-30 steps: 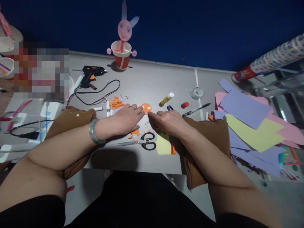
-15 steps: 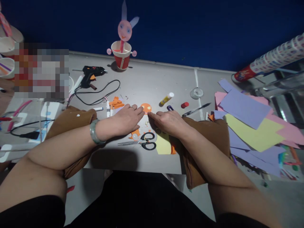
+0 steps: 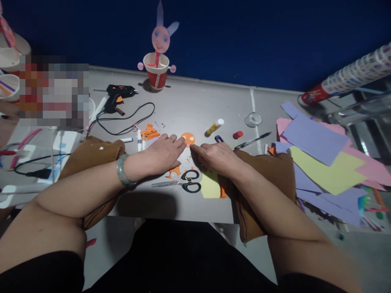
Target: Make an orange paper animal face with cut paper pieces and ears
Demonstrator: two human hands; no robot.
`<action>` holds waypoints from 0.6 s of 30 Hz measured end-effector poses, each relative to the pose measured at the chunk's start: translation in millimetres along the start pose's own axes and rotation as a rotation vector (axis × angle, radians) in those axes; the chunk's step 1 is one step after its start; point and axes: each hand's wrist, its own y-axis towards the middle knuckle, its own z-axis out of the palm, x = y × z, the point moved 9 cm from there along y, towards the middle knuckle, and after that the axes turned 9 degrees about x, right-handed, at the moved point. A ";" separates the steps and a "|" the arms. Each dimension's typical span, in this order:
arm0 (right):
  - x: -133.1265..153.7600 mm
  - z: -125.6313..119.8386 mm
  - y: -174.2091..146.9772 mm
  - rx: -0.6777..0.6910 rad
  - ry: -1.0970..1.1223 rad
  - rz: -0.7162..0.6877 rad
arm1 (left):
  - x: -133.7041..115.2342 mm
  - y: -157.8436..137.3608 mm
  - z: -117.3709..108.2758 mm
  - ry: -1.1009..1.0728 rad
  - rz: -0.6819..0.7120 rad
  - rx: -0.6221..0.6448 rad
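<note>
Orange paper, cut into a rounded disc with two pale yellow spots [image 3: 187, 138], lies flat on the grey tabletop [image 3: 189, 106] between the two hands. The left hand [image 3: 163, 152] is spread palm down, its grip wide and holding nothing visible, fingertips at the disc's left edge. The right hand [image 3: 218, 156] has its index finger stretched to the disc's lower right edge and the other fingers curled under; whether its grip encloses anything, I cannot tell. Just below the hands lie black-handled metal scissors [image 3: 183, 184], with a ragged orange paper offcut [image 3: 174, 175] near their blades and a pale yellow paper sheet [image 3: 210, 188] to the right of the handles. Beyond the right hand are a yellow glue stick with a white end [image 3: 215, 127] and a small red cylindrical cap [image 3: 238, 134], well apart from each other.
</note>
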 end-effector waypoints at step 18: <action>-1.7 -1.6 -0.8 -0.025 -0.026 0.016 | 0.0 1.1 0.3 0.028 -0.012 0.031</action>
